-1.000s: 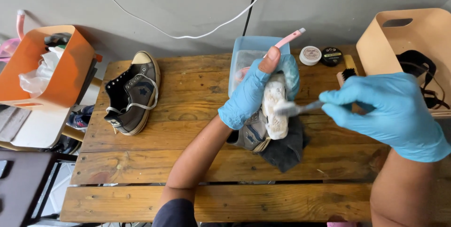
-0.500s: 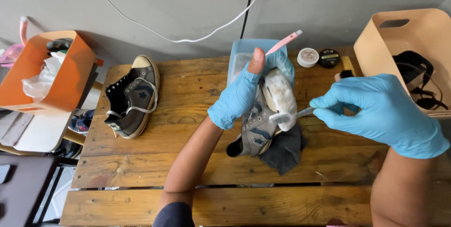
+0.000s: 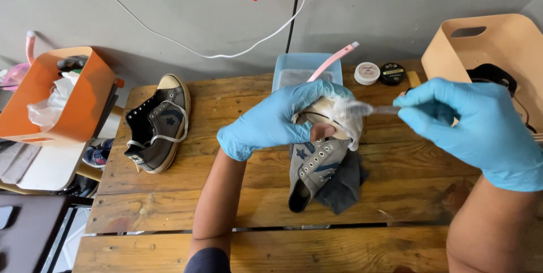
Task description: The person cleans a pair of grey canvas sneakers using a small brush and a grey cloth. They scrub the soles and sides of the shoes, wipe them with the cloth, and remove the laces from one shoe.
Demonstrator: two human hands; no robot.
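Both hands wear blue gloves. The left hand (image 3: pixel 283 117) reaches forward from a bare forearm, fingers curled closed in a firm grasp, 1 fingertip poking bare through the glove. The right hand (image 3: pixel 469 123) comes in from the right, fingers pinched together, forearm bare too.

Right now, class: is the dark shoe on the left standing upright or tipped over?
Tipped. The dark shoe lies on its side on the wooden table, its side panel and laces facing up.

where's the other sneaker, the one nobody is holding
In the head view, the dark sneaker lies on the left part of the wooden table, beside the orange bin, well apart from the left hand.
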